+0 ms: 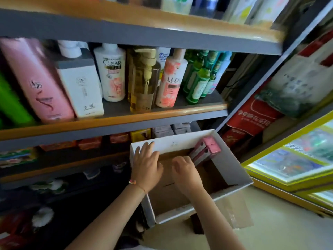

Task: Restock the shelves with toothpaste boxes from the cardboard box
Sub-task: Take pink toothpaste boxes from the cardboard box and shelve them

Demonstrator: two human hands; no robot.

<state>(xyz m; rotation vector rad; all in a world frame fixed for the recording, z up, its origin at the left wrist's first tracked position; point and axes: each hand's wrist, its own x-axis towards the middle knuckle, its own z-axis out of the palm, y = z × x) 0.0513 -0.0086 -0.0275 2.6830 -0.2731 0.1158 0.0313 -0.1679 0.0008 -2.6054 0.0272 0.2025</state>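
A grey shelving unit (126, 36) with wooden front lips fills the upper and left part of the view. A white cardboard box (232, 170), open at the top, is seen just below and in front of its lower shelves, with its far wall close against the shelf edge. To the right of the cardboard box a strip of pale floor (281, 230) is left open, bounded further right by a yellow-framed glass cabinet (288, 166). Red cartons (252, 118) are stacked above and right of the cardboard box, beyond the shelving's right post.

Inside the cardboard box the brown bottom is mostly bare; pink toothpaste boxes (209, 147) are leaned in its far right corner, tilted, their pink end flaps turned up and grey sides showing. How many there are cannot be told.

The left hand (146, 166) is laid with straight, spread fingers over the far left rim of the cardboard box. The right hand (186, 173) is held inside the cardboard box with fingers curled, just beside the toothpaste boxes; whether anything is gripped cannot be told.

On the shelf above the cardboard box, shampoo bottles (110, 73) and green bottles (198, 82) are stood upright. On the shelf behind it, small orange packets (90, 142) are lined up.
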